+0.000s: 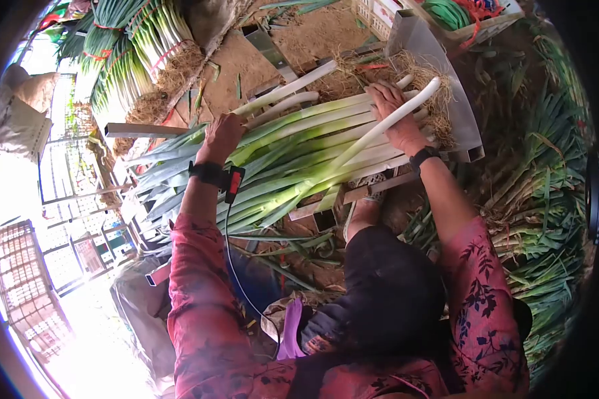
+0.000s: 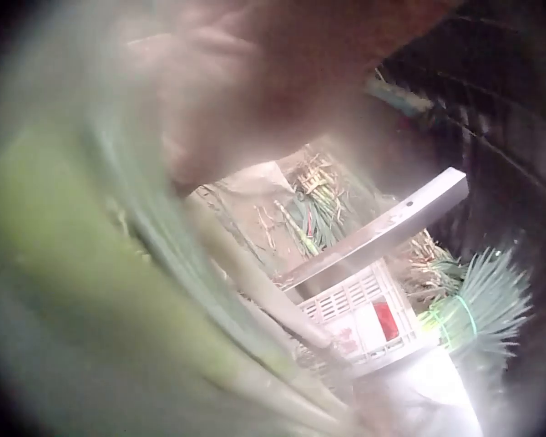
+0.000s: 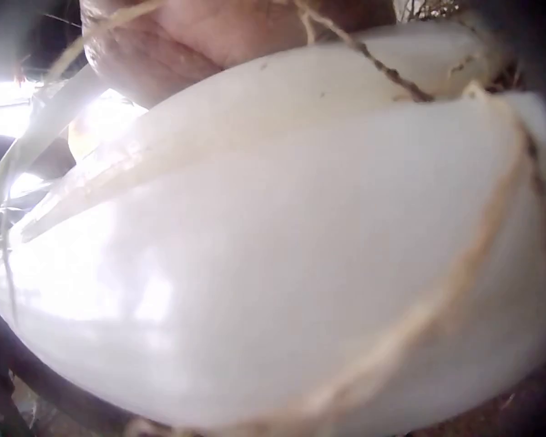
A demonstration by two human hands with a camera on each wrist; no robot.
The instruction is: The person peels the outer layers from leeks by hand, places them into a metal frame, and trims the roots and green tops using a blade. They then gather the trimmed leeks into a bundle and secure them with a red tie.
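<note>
Long leeks [image 1: 339, 133] lie in a pile across a metal frame, roots toward a metal end plate [image 1: 439, 80]. At the far edge of the pile the left hand [image 1: 223, 138] grips the green part, fingers curled down and partly hidden. My right hand [image 1: 396, 118] rests with extended fingers on the white stalks near the roots, beside one leek that slants over the others. In the left wrist view the left hand [image 2: 246, 91] is blurred above a green stalk [image 2: 73, 228]. White stalks [image 3: 255, 246] fill the right wrist view, below part of the right hand [image 3: 191, 45].
Tied leek bundles [image 1: 143, 46] stand at the far left. A crate with green twine [image 1: 449, 13] is at the far right. Loose leeks [image 1: 546, 213] cover the ground on the right. A metal bar [image 1: 146, 131] sticks out at the left, and a cable [image 1: 236, 266] hangs from the left wrist.
</note>
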